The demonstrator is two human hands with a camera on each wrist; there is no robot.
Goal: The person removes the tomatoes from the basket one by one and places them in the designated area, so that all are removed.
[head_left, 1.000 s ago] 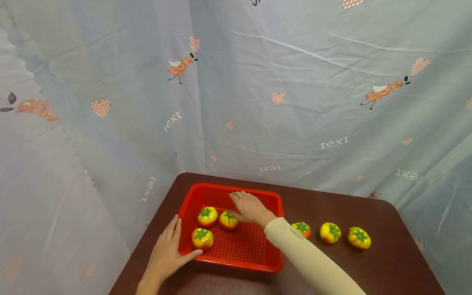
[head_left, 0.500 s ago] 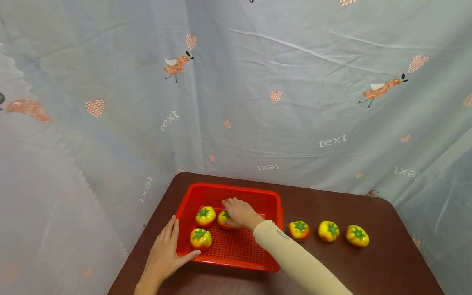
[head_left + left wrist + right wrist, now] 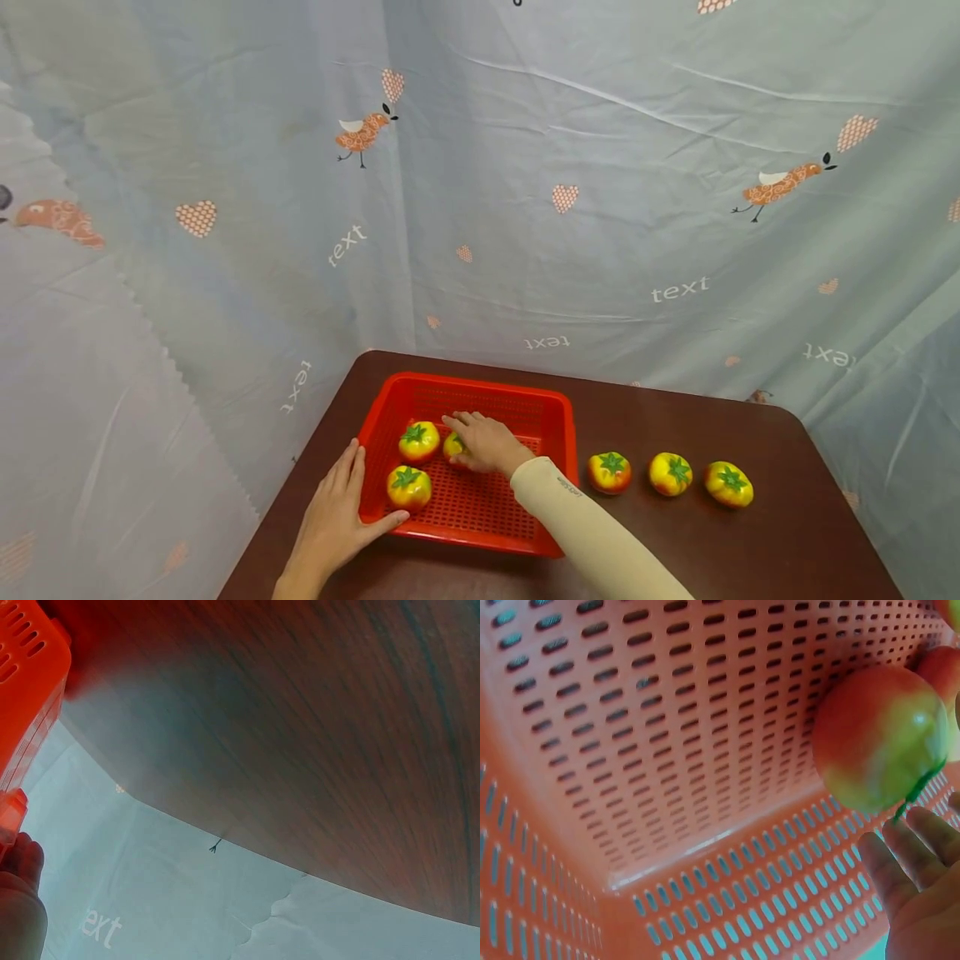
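A red plastic basket [image 3: 480,540] holds several yellow-and-red toy tomatoes with green leafy tops. Along its left side lie the straight fingers of my left hand [image 3: 330,517], the thumb reaching to the front rim. My right hand [image 3: 487,443] is inside the basket, over the rightmost tomato [image 3: 454,448] there, covering part of it. In the right wrist view the extended fingers [image 3: 911,855] are close to the leafy top of a tomato [image 3: 881,742]. Two more tomatoes, one at the back [image 3: 419,442] and one in front [image 3: 408,488], sit at the basket's left.
Right of the basket, three tomatoes stand in a row on the dark wooden table [image 3: 645,550]: a near one [image 3: 609,472], a middle one [image 3: 671,474] and a far-right one [image 3: 728,484]. A grey-blue printed curtain [image 3: 525,250] hangs behind and beside the table.
My right hand has moved left and slightly down over the basket's rightmost tomato, and its sleeve no longer covers the nearest table tomato. My left hand stays at the basket.
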